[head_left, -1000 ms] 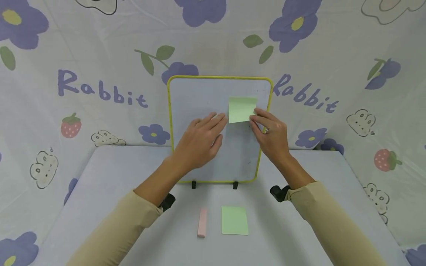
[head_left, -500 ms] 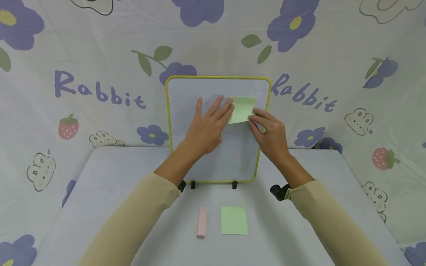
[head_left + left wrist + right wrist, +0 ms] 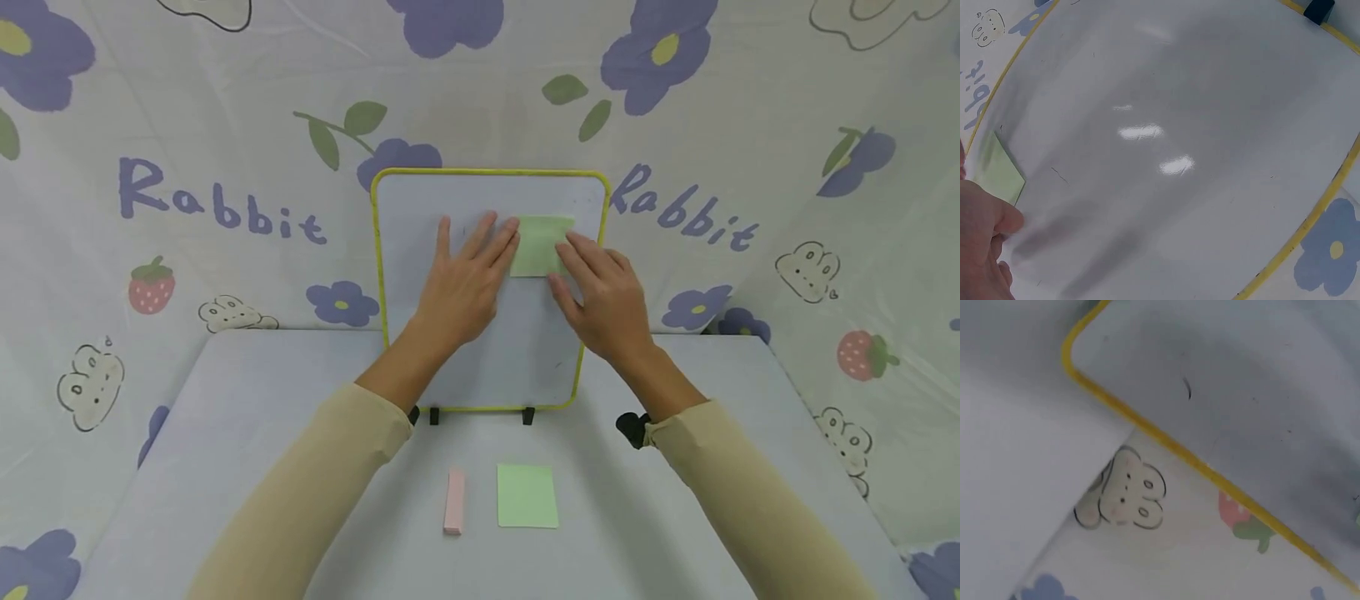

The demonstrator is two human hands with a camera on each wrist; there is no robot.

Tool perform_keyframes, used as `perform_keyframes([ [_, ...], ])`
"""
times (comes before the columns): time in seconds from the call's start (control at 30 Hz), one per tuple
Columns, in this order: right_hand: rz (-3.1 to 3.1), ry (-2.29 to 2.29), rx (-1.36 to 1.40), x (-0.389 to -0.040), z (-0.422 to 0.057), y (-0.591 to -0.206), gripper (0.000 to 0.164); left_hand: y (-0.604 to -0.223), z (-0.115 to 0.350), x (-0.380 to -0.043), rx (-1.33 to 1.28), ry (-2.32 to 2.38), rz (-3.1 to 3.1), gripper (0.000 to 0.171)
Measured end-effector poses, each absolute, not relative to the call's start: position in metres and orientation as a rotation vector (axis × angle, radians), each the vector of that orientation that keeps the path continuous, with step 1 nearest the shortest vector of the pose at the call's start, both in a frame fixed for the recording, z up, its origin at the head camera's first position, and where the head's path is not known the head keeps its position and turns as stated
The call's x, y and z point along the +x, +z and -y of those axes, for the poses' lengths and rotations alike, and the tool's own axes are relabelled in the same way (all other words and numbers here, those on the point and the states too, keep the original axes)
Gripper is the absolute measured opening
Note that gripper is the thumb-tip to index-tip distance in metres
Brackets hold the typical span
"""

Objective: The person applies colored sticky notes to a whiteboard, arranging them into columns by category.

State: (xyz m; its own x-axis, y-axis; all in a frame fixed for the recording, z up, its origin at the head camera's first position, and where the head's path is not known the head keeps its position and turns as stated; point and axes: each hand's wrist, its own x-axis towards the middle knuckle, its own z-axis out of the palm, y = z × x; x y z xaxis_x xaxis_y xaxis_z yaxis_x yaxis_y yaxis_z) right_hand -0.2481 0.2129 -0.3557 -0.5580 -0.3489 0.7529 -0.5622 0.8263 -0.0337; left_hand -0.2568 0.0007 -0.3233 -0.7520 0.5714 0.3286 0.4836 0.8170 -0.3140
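A light green sticky note [image 3: 536,247] lies on the upper right part of a yellow-edged whiteboard [image 3: 517,350]. My left hand [image 3: 459,292] is spread over the board, its fingertips at the note's left edge. From the other side, my right hand [image 3: 603,292] lays straightened fingers over the note's right edge, the thumb at its lower right corner. In the left wrist view, the note [image 3: 1000,172] sits beside the left hand [image 3: 982,234]. The right wrist view shows the board [image 3: 1229,375] but not the hand.
The whiteboard stands upright on small black feet [image 3: 434,416] on a white table [image 3: 262,400]. In front lie a pad of green sticky notes [image 3: 527,497] and a narrow pink pad [image 3: 454,502]. A floral, rabbit-patterned cloth [image 3: 480,100] hangs behind.
My left hand has moved up and right to the note's left edge, its fingers spreading. My right hand has gone from pinching the note's lower right corner to laying its fingers over it.
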Motion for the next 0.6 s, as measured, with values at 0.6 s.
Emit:
perform_keyframes([
  [0.6, 2.374, -0.221, 0.814, -0.261, -0.196, -0.341, 0.072, -0.327, 0.0, -0.256, -0.773, 0.351, 2.564, 0.068],
])
